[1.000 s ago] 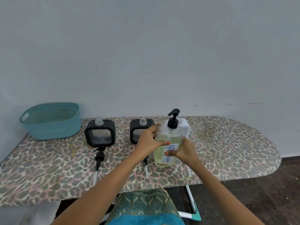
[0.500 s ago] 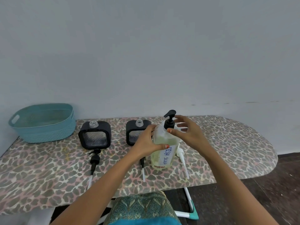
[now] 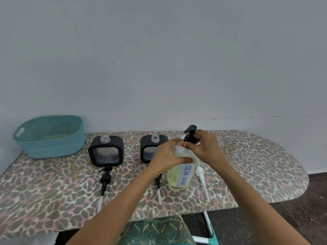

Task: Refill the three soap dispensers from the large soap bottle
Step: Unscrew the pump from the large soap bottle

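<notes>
Our left hand (image 3: 168, 156) curls round the shoulder of the clear plastic soap bottle (image 3: 180, 174) (hand-lettered "DISH SOAP"), which stands upright on the leopard-print board (image 3: 256, 165). Our right hand (image 3: 205, 147) pinches its black pump (image 3: 190, 135) at the collar. To its left stand the left dispenser (image 3: 106, 151) and the middle dispenser (image 3: 150, 147), both square, black-framed, with bare threaded necks. A ribbed teal basket (image 3: 49, 138) sits far left.

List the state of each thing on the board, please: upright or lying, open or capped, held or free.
large soap bottle: upright, pump cap on, held.
left hand: grips the bottle's shoulder.
right hand: grips the pump cap's collar.
left dispenser: upright, neck open, free.
middle dispenser: upright, neck open, free.
left black pump: lying, free.
middle black pump: lying, free.
white pump: lying, free.
basket: upright, free.
</notes>
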A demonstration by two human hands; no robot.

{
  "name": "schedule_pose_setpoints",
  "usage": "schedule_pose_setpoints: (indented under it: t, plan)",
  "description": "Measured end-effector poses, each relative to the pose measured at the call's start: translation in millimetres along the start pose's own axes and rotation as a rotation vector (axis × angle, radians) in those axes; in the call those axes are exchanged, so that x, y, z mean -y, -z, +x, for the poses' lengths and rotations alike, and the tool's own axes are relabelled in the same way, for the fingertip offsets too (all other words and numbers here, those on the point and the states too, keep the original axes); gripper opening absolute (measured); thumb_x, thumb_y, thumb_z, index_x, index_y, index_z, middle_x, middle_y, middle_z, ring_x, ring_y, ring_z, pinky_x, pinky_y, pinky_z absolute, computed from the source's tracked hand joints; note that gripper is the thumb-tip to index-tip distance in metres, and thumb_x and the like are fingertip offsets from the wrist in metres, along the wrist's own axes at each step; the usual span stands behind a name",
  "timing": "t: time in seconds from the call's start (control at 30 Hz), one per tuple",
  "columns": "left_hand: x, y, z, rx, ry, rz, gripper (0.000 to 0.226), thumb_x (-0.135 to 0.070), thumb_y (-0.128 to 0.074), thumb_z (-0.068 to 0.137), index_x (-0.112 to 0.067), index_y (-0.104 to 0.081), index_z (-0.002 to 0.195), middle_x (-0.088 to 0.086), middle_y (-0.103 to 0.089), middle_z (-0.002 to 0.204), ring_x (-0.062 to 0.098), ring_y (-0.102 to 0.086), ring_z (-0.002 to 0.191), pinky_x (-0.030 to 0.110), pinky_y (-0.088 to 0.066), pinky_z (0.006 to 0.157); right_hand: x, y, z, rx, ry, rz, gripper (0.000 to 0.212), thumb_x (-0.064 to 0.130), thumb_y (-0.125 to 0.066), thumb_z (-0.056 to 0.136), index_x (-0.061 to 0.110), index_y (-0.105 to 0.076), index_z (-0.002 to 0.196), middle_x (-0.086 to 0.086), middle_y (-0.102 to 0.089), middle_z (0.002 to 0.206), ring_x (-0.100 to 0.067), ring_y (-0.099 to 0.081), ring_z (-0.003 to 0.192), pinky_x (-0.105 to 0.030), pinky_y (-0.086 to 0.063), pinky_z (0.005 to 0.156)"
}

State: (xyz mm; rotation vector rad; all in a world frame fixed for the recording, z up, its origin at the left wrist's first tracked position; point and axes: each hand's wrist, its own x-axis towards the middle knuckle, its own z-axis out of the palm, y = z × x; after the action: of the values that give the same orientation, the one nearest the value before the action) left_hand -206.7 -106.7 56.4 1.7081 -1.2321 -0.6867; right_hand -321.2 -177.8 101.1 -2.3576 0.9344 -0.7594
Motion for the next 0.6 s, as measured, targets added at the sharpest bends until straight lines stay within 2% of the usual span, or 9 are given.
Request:
schedule_pose_setpoints:
  t: [0.13,0.2,0.27,0.3,0.43,0.53,0.6]
  plan:
    - [0.2,1.3,1.3,-0.009,0.002,-0.019,0.067,-0.026,-0.082,0.065,-0.020,-0.052,0.125,-0.005,-0.057,0.111,0.003,-0.047,0.099,0.019,-0.038,0.084,-2.0,2.5,3.0,0.036,0.008,0.042,0.017,0.014,-0.072,0.076,0.000,-0.069,0.085,-0.011,-0.067,0.088,-0.017,-0.056,0.075,-0.004,-0.037,0.065]
    - [1.3,2.0,0.8,-0.007,0.008,-0.019,0.070,-0.028,-0.082,0.064,-0.021,-0.051,0.126,-0.008,-0.056,0.112,0.004,-0.049,0.102,0.020,-0.039,0.085,-3.7,4.8,4.1,0.076,-0.007,0.089,0.015,0.010,-0.073,0.075,0.001,-0.069,0.087,-0.010,-0.070,0.091,-0.018,-0.062,0.082,-0.007,-0.041,0.072]
    - [3.9,1.5,1.3,0.002,0.004,-0.007,0.074,-0.032,-0.083,0.063,-0.023,-0.049,0.128,-0.004,-0.059,0.121,0.007,-0.052,0.111,0.022,-0.042,0.088,-5.7,9.3,5.4,0.153,-0.018,0.169,0.017,0.005,-0.072,0.074,0.004,-0.069,0.091,-0.007,-0.071,0.093,-0.018,-0.064,0.092,-0.020,-0.047,0.087]
    - [3.6,1.6,0.9,0.002,0.000,-0.001,0.076,-0.033,-0.083,0.063,-0.023,-0.048,0.129,-0.003,-0.058,0.124,0.009,-0.052,0.114,0.022,-0.041,0.089,-6.3,12.4,6.0,0.198,-0.012,0.206,0.019,0.002,-0.071,0.075,0.007,-0.068,0.093,-0.005,-0.070,0.093,-0.017,-0.064,0.094,-0.023,-0.049,0.090]
    - [2.6,1.7,1.6,-0.011,0.001,0.000,0.080,-0.032,-0.082,0.063,-0.020,-0.045,0.133,-0.001,-0.056,0.128,0.012,-0.051,0.116,0.022,-0.041,0.092,-6.9,23.4,10.3,0.371,-0.014,0.277,0.027,0.002,-0.067,0.079,0.009,-0.063,0.106,-0.007,-0.066,0.105,-0.018,-0.061,0.102,-0.008,-0.047,0.081]
    - [2.6,1.2,-0.2,-0.001,-0.005,-0.008,0.074,-0.032,-0.082,0.063,-0.023,-0.048,0.129,-0.003,-0.059,0.123,0.009,-0.054,0.111,0.023,-0.042,0.089,-6.9,16.7,10.1,0.278,-0.065,0.193,0.038,0.018,-0.075,0.074,0.013,-0.059,0.108,-0.002,-0.060,0.110,-0.016,-0.057,0.102,-0.018,-0.047,0.084]
    - [2.3,1.4,-1.4,0.004,-0.009,-0.010,0.070,-0.031,-0.082,0.064,-0.024,-0.050,0.126,-0.006,-0.061,0.115,0.007,-0.055,0.106,0.021,-0.044,0.086,-5.5,8.0,7.1,0.134,-0.075,0.105,0.037,0.027,-0.078,0.070,0.014,-0.056,0.096,-0.001,-0.055,0.100,-0.016,-0.053,0.090,-0.016,-0.043,0.072]
